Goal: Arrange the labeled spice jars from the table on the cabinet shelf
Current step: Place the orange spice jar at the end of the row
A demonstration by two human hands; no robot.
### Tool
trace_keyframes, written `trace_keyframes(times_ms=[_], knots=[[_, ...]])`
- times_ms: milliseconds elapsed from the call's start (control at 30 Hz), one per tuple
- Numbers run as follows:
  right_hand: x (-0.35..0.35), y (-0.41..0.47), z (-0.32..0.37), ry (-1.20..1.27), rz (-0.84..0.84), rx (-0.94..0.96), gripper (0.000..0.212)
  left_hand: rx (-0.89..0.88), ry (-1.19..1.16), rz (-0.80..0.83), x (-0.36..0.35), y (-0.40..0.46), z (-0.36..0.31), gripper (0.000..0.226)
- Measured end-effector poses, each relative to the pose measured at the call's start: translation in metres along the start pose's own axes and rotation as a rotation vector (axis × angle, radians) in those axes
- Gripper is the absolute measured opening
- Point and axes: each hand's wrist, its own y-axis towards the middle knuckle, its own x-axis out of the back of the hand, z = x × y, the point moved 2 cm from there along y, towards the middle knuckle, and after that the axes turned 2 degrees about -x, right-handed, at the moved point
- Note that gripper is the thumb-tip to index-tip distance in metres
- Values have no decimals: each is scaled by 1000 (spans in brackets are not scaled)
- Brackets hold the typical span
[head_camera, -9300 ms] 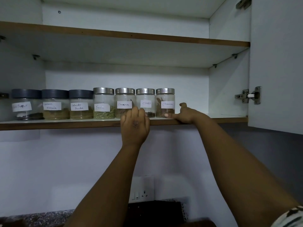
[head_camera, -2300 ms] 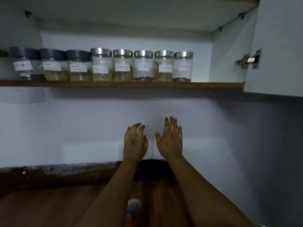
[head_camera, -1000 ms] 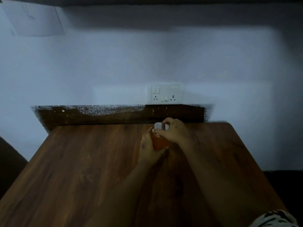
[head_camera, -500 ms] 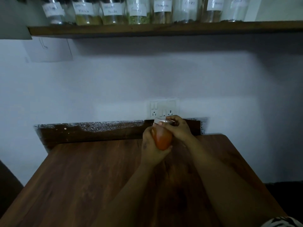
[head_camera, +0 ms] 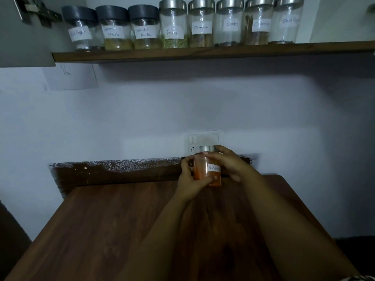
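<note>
Both hands [head_camera: 213, 171] hold jar [head_camera: 206, 169] above table's [head_camera: 101, 230] far edge.

a home kitchen: labelled spice jars [head_camera: 174, 23] on a cabinet shelf [head_camera: 203, 52].

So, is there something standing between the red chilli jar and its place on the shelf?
Nothing visible does. Both hands hold the red chilli jar above the table; only bare wall lies below the shelf.

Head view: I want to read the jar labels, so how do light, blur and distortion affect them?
Head view: dim light; shelf jars lean from wide-angle distortion, labels mostly legible; the red jar label is partly covered by the right hand.
</note>
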Motion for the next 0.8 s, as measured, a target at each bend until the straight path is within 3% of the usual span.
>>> trace_keyframes(times_ms=[133,233,333,400,533,700,800], knots=[[6,-7,8,182,79,-29,45,183,-426,82,5,4,-7,82],[4,-10,11,294,56,-42,45,252,-674,61,-1,9,-7,89],[4,-11,10,309,56,-16,51,200,-598,11,-9,13,-13,84],[8,-14,7,281,122,-6,67,165,-578,-21,-15,15,-17,73],[18,-25,3,227,218,1,84,133,-582,8,-23,21,-21,67],[44,-30,6,191,155,66,93,59,-321,182,-25,29,-28,71],[62,-33,9,167,127,90,98,32,-284,188,-34,33,-36,82]])
